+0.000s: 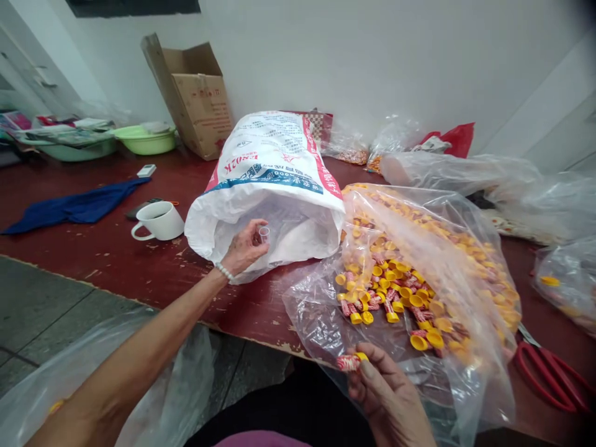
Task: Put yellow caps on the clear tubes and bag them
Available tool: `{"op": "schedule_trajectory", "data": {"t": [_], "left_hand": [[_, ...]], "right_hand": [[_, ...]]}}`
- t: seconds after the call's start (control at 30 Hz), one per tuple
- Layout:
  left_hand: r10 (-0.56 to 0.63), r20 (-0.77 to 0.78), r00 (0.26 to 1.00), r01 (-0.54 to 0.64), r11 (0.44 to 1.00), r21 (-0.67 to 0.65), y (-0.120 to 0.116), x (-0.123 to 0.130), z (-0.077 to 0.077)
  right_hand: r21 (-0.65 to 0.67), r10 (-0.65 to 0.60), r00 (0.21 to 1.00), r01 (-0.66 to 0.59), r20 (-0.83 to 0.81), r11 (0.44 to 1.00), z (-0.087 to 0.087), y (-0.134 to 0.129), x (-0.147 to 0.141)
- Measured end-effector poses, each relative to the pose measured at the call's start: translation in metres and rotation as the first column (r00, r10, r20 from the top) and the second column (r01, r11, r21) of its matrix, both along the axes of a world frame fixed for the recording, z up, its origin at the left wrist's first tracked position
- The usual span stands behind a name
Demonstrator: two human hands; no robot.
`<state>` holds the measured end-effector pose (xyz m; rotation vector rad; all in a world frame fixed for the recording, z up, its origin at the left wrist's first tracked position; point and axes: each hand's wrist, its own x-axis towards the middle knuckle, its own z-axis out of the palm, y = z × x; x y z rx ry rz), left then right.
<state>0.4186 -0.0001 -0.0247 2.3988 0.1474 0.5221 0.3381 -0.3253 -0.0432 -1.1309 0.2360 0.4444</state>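
Note:
My left hand (246, 246) reaches to the mouth of a white printed sack (274, 149) and pinches a small clear plastic cup (264, 233). At the table's near edge my right hand (386, 388) grips a yellow cap with a red-and-white patterned piece (348, 362) sticking out of it. Beyond that hand lies a clear plastic bag (321, 310), its side spread open. Many yellow caps (395, 273) with the same patterned pieces fill it. The deeper inside of the sack is partly hidden.
Red-handled scissors (549, 375) lie at the right. A white mug (161, 221) and blue cloth (79, 205) are at the left. Behind stand an open cardboard box (202, 112) and a green basin (144, 141). More plastic bags (465, 171) line the back right.

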Motion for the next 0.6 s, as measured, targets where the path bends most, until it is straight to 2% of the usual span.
{"op": "schedule_trajectory", "data": {"t": [0.03,0.07,0.13,0.2,0.3,0.37,0.47,0.6], "left_hand": [[-0.025,0.011,1.000,0.026,0.985,-0.169,-0.008,-0.014,0.001],[-0.060,0.017,0.998,0.062,0.943,-0.326,-0.018,-0.028,0.002],[-0.132,0.009,0.991,0.118,0.853,-0.508,-0.037,-0.055,0.004],[-0.183,-0.015,0.983,0.144,0.817,-0.558,-0.056,-0.079,0.006],[-0.285,-0.055,0.957,0.205,0.798,-0.566,-0.082,-0.107,0.009],[-0.365,-0.094,0.926,0.243,0.768,-0.592,-0.096,-0.121,0.011],[-0.451,-0.113,0.885,0.278,0.708,-0.649,-0.111,-0.134,0.015],[-0.488,-0.071,0.870,0.289,0.621,-0.729,-0.123,-0.144,0.020]], "right_hand": [[0.008,0.006,1.000,-0.006,0.010,1.000,0.003,0.004,0.000],[0.016,0.016,1.000,-0.017,0.027,1.000,0.006,0.008,0.001],[0.017,0.033,0.996,-0.035,0.085,0.999,0.013,0.019,0.001],[-0.009,0.024,0.983,-0.023,0.180,1.000,0.021,0.031,0.003],[-0.084,0.012,0.926,0.022,0.376,0.996,0.030,0.047,0.003],[-0.166,0.057,0.844,0.038,0.533,0.985,0.031,0.054,0.003],[-0.319,0.188,0.657,0.085,0.730,0.944,0.031,0.055,-0.001],[-0.494,0.436,0.403,0.047,0.804,0.868,0.038,0.047,-0.011]]}}
